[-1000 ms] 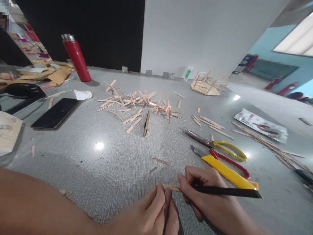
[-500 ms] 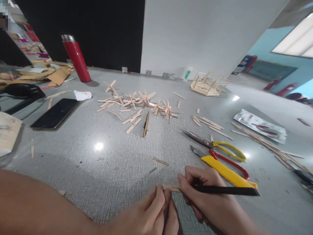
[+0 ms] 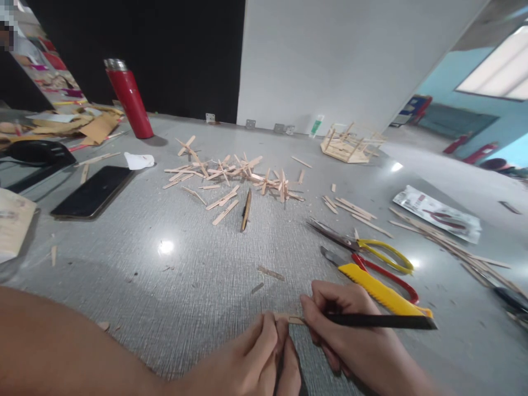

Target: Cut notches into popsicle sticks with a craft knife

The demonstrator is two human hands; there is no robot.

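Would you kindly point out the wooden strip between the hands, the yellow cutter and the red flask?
Wooden strip (image 3: 295, 319), head view: on its exposed stretch.
Yellow cutter (image 3: 381, 287), head view: middle of its yellow handle.
Red flask (image 3: 130, 100), head view: middle of its red body.

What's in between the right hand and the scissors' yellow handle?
Going from the right hand to the scissors' yellow handle, first comes a yellow cutter, then the scissors' red handle. The head view shows it.

No lettering can be read on anything.
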